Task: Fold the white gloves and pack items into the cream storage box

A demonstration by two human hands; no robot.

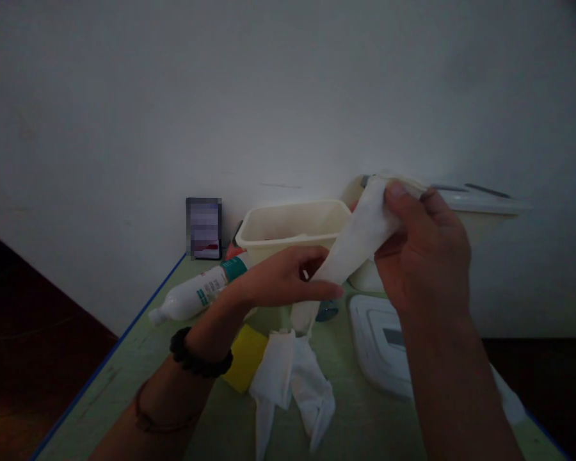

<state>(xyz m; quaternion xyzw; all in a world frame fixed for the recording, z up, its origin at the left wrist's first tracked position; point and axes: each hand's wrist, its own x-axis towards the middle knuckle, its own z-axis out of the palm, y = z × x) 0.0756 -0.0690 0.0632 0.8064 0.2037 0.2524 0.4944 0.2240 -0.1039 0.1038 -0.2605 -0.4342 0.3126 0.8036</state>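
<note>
A folded band of white cloth (360, 234) stretches slantwise between my two hands above the table. My right hand (425, 246) pinches its upper end between thumb and fingers. Lower down, my left hand (288, 275) has its thumb and fingers closed around the band. Below the left hand, more white cloth (278, 368) hangs or lies with pointed ends over the table; I cannot tell whether it is one piece with the band. A yellow flat piece (244, 358), perhaps a sponge or cloth, lies partly under my left wrist.
Behind my hands stands a cream plastic bin (292, 224). A white bottle with a green label (196, 294) lies on its side at left, near an upright phone (205, 227). At right are a pale lid (379, 346) and a lidded container (480, 198) against the wall.
</note>
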